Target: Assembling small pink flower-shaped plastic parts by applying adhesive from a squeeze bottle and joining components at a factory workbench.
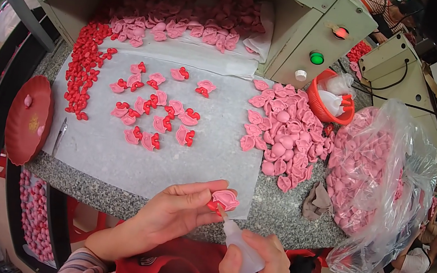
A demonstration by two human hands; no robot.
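Near the bench's front edge, my left hand (180, 206) pinches a small pink piece with a red part (226, 199) between thumb and fingers. My right hand (261, 266) is wrapped round a translucent white squeeze bottle (242, 249). Its narrow tip meets the red part of the held piece, or is very close to it. Beyond my hands, several joined pink-and-red pieces (159, 123) lie spread over a white sheet (210, 152). Small red parts (83, 72) are heaped at the sheet's left, and loose pink shell-like pieces (288, 130) at its right.
A greenish metal housing (296, 40) with lit buttons stands at the back, pink pieces piled inside. Left are a red dish (29, 123) and tweezers (60, 137). At right are an orange basket (325, 110) and a clear bag (388, 180) of pink pieces. Other people work farther right.
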